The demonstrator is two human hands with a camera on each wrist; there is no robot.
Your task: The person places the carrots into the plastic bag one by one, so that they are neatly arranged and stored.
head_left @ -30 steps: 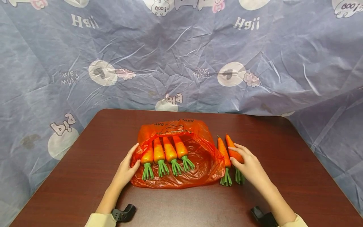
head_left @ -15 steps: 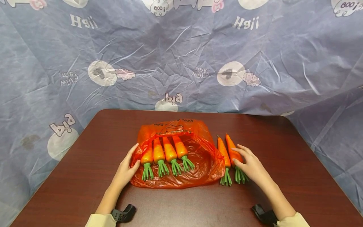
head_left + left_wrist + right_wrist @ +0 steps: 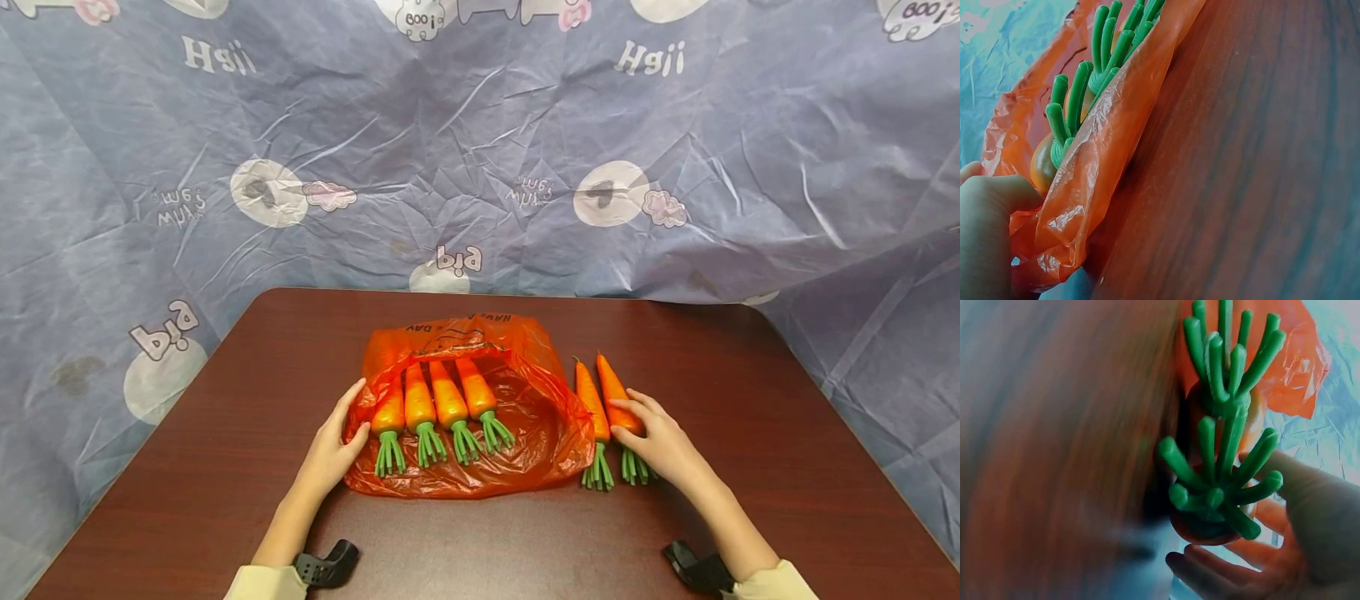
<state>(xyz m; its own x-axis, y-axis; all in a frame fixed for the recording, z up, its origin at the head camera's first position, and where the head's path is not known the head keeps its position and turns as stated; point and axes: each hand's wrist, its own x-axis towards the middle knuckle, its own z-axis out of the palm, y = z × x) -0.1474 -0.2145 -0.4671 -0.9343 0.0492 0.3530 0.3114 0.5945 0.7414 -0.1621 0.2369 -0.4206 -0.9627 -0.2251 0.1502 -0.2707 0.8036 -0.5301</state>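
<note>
An orange plastic bag (image 3: 525,458) lies on the table with its mouth toward me. Several carrots (image 3: 450,400) with green stubs rest side by side inside it. My left hand (image 3: 333,442) pinches the bag's left edge, thumb inside the mouth; in the left wrist view that thumb is beside the nearest carrot (image 3: 1044,165). Right of the bag lie two more carrots, the inner one (image 3: 591,404) close to the bag and the outer one (image 3: 613,383). My right hand (image 3: 663,437) spans the outer carrot, thumb and loosely bent fingers on opposite sides; firm contact cannot be made out.
The dark brown table (image 3: 750,400) stretches to both sides. A crumpled grey-blue printed cloth (image 3: 480,125) hangs behind its far edge. Black bands (image 3: 327,567) sit on both wrists.
My right hand drew back slightly to the right, then came back closer around the outer carrot. The left hand, the bag and the carrots have stayed in place.
</note>
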